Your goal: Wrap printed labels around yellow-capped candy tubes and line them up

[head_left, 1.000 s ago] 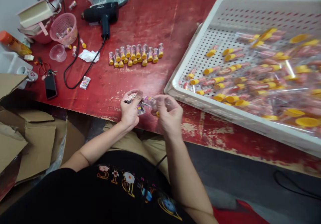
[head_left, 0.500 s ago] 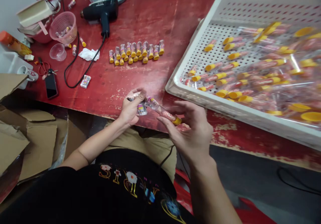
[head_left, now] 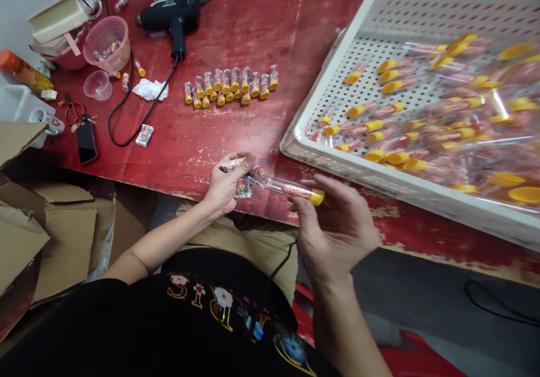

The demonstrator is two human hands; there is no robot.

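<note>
Left hand (head_left: 225, 183) curled shut at the desk's near edge, thumb up, forearm angled in from lower left. Right hand (head_left: 337, 225) palm-up, fingers loosely spread, thumb tip possibly in contact; hard to tell.

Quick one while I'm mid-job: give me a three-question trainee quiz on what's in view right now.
1. True or false: the heat gun lies inside the white crate.
2. Which hand is at the yellow-capped end of the clear tube? A) left hand B) right hand
3. Fill in: the row of small capped tubes lies on the red ____.

Key
1. False: it lies on the table, left of the crate.
2. B; the left hand pinches the other end along with some small labels.
3. table
</note>
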